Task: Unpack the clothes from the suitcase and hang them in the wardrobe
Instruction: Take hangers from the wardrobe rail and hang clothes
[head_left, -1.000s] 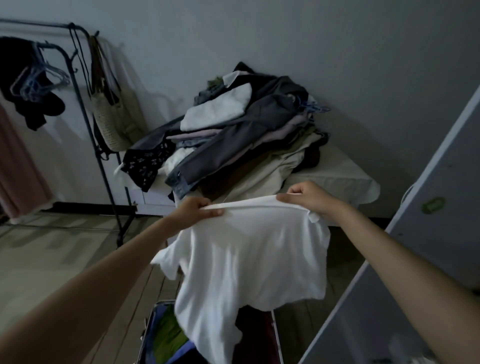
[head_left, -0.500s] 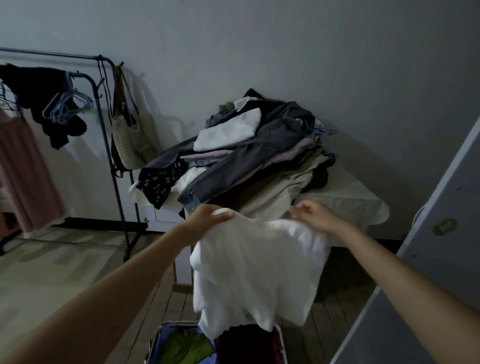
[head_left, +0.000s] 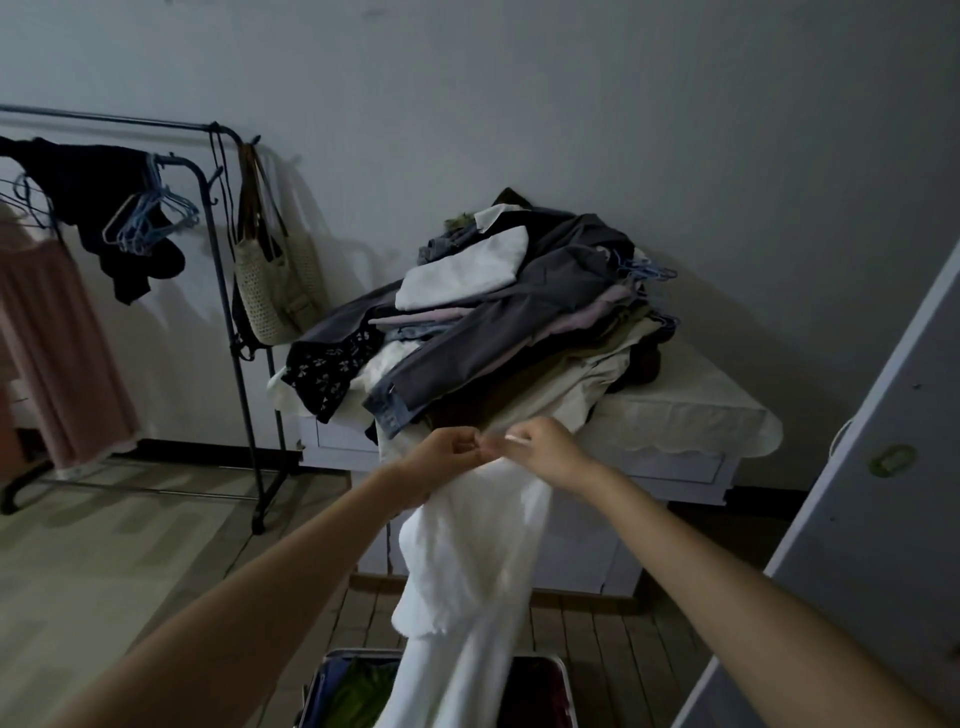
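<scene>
A white shirt (head_left: 478, 561) hangs folded lengthwise from both my hands over the open suitcase (head_left: 332, 680) at the bottom edge. My left hand (head_left: 447, 452) and my right hand (head_left: 545, 449) pinch its top edge almost together, in front of the table. Green and dark red clothes lie in the suitcase. Off to the left stands a black clothes rack (head_left: 228, 249) with a bunch of blue hangers (head_left: 150, 218), a dark garment (head_left: 98, 208) and a pink dress (head_left: 57, 343).
A white-covered table (head_left: 691, 415) against the wall carries a big pile of clothes (head_left: 509, 322). A woven bag (head_left: 275, 280) hangs on the rack's end. A grey wardrobe door (head_left: 878, 467) stands at the right. Wooden floor lies below.
My hands have come together from shoulder-width apart, folding the spread white shirt in half so it hangs narrow. The view has tilted up and back slightly.
</scene>
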